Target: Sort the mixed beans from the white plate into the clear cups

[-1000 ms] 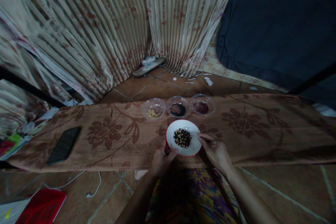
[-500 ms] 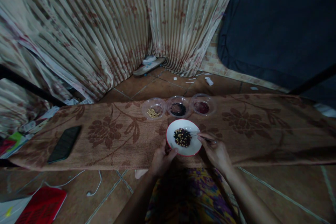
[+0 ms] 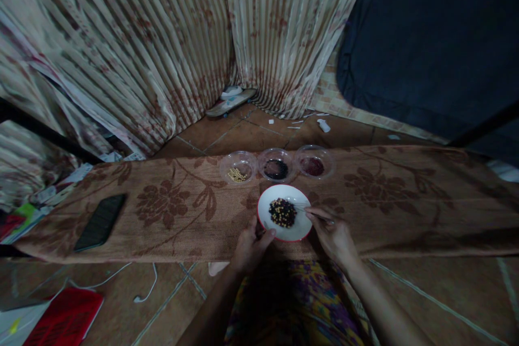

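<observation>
A white plate (image 3: pixel 265 200) with a red rim sits near the front edge of the cloth-covered bench, bearing a pile of mixed dark and yellow beans (image 3: pixel 283 213). My left hand (image 3: pixel 252 244) grips its lower left rim, thumb on top and fingers at the side. From the right, my right hand (image 3: pixel 334 235) pinches thin metal tweezers (image 3: pixel 300 206), whose tips reach the pile's right side; whether a bean is between them is too small to tell. Behind the plate stand three clear cups: one with yellow beans (image 3: pixel 235 174), one with black beans (image 3: pixel 279 169), one with dark red beans (image 3: pixel 312 166).
A dark phone (image 3: pixel 100 221) lies on the left of the patterned brown cloth (image 3: pixel 227 232). Beyond the bench are striped curtains (image 3: pixel 182 38), a skateboard (image 3: pixel 232 102) and scraps on the tiled floor. A red bag (image 3: pixel 67 313) and white cable (image 3: pixel 154 281) lie at lower left.
Almost nothing differs. The view has shifted very slightly; both hands keep their places at the plate, and the tweezers remain at the pile's right side.
</observation>
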`<state>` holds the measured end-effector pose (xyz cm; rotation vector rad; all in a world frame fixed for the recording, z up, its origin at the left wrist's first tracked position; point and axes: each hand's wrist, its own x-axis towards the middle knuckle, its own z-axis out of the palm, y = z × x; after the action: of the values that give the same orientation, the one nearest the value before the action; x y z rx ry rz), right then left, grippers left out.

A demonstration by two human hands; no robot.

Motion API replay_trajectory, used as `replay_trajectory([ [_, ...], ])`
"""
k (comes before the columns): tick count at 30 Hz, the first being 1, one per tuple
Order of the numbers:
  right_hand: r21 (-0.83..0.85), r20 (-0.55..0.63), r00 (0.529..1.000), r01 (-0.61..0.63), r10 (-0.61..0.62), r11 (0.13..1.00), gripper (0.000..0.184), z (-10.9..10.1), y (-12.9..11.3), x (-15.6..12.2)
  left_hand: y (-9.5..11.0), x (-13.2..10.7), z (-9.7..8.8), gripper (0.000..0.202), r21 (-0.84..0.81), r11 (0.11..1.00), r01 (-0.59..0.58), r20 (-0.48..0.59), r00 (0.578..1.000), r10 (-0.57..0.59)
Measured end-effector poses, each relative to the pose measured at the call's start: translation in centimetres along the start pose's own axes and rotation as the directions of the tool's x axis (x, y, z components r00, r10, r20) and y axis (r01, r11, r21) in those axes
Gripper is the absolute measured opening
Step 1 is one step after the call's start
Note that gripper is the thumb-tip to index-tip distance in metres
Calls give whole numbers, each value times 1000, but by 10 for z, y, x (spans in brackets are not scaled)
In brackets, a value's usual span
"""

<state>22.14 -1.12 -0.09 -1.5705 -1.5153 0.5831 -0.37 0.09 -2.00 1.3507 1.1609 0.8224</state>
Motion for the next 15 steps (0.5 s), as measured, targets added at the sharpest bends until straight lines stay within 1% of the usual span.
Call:
replay_trajectory([
  [4, -50, 21, 999, 49, -48, 998, 27, 1, 0, 0, 0, 0, 0, 50, -27, 1000, -4, 19, 1000, 4],
  [11, -119, 28, 994, 105, -102, 987, 26, 2, 0, -1, -1, 0, -1, 49, 3, 1000, 18, 17, 1000, -18],
  [15, -108, 16, 994, 107, -106, 988, 25, 1, 0, -2, -1, 0, -1, 48, 1, 1000, 7, 31, 999, -8],
])
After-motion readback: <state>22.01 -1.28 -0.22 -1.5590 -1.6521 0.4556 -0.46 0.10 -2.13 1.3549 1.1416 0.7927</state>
